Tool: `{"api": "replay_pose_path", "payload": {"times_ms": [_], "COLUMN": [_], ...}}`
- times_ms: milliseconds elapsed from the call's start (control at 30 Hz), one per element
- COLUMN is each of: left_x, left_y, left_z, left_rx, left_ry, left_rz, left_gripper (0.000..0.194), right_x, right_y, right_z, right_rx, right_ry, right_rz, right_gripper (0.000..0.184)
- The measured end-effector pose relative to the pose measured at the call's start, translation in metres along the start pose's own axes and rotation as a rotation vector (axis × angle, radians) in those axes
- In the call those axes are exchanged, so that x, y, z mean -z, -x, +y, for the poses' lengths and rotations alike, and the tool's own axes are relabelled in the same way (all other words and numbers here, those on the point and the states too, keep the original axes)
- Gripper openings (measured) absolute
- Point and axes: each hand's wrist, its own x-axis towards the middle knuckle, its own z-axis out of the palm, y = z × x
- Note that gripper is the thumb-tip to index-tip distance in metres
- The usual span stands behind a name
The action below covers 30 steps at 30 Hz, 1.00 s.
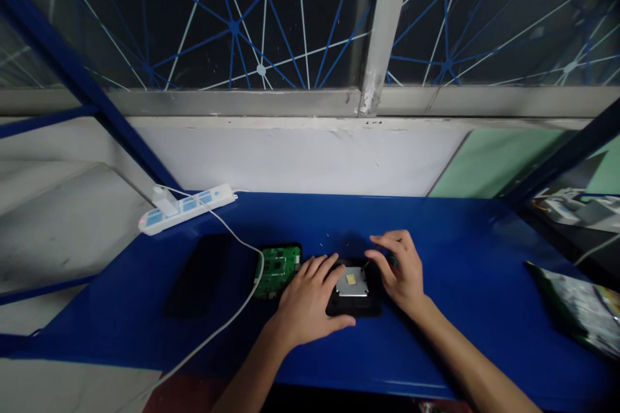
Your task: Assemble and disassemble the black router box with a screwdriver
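Note:
My left hand point(312, 300) lies with fingers spread over the left part of a black plastic housing point(356, 310), holding it down on the table. Set in the housing is a silvery metal plate point(358, 289) with a small pale yellow square in its middle. At the plate's upper right corner, my right hand point(402, 268) has thumb and fingers curled round what looks like a small screwdriver point(365, 265). Its thin shaft points down at that corner, and the hand mostly hides its handle. Left of my left hand sits a green circuit board point(277, 268) in a black casing.
A white cable point(227, 322) crosses the circuit board from a white power strip point(186, 208) at the back left. A flat black object point(196, 274) lies on the blue table point(465, 310). Near the right edge is a shiny packet point(586, 310). Blue frame bars flank the table.

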Motion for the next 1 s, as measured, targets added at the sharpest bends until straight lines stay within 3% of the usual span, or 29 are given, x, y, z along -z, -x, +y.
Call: {"api": "replay_pose_path", "payload": {"times_ms": [167,300,433,533,633,700,800,1000], "left_x": [0.0004,-0.0015,-0.0023,-0.0011,0.0002,0.0005,0.0008,0.0014], "left_y": [-0.0001,0.0011,0.002,0.0019,0.0017,0.0016,0.0016,0.0019], "left_z": [0.0009,0.0003,-0.0003,0.0001,0.0007,0.001,0.0015,0.002], "left_rx": [0.001,0.0,-0.008,-0.005,-0.004,-0.004,-0.002,-0.002], "left_ry": [-0.004,0.004,0.001,0.005,0.003,-0.004,-0.011,-0.026], "left_rz": [-0.009,0.012,0.016,0.018,0.013,0.007,0.003,0.006], "left_gripper": [0.088,0.085,0.085,0.084,0.085,0.086,0.086,0.086], "right_x": [0.0006,0.0005,0.0006,-0.0012,-0.0035,-0.0038,-0.0027,-0.0009], "right_y": [0.006,0.0086,0.0039,0.0026,0.0058,0.0082,0.0095,0.0068], "right_z": [0.001,0.0033,0.0048,0.0047,0.004,0.0035,0.0032,0.0042], "right_rx": [-0.034,-0.054,-0.032,-0.02,-0.11,-0.156,-0.099,-0.064], "right_ry": [-0.046,-0.122,-0.035,0.046,-0.035,-0.127,-0.206,-0.108], "right_rz": [-0.029,-0.088,-0.032,0.029,0.056,0.013,-0.062,-0.05], "right_gripper": [0.041,0.037,0.031,0.042,0.056,0.051,0.041,0.038]}}
